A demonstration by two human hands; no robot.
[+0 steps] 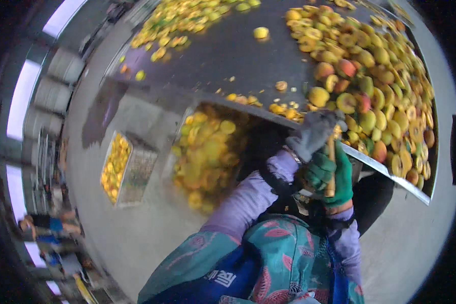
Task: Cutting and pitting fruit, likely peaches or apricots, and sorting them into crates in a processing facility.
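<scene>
My right hand (pixel 342 175), in a green glove, is closed around a tool with a wooden handle (pixel 331 167). The tool stands nearly upright, its upper end against my left hand (pixel 311 133). A grey glove covers the left hand, and its fingers are curled in; what they hold is hidden. Yellow bits cling around the tool's upper end. Both hands are at the near edge of a dark metal table (pixel 213 61). Just beyond them lies a big heap of peaches (pixel 367 119), yellow-green and reddish, some whole and many cut in half.
Below the table edge, left of my arms, a crate of cut peaches (pixel 202 162) is blurred. Another filled crate (pixel 131 169) stands on the floor farther left. More peach pieces (pixel 182 23) lie at the table's far left. People (pixel 50 223) are in the left background.
</scene>
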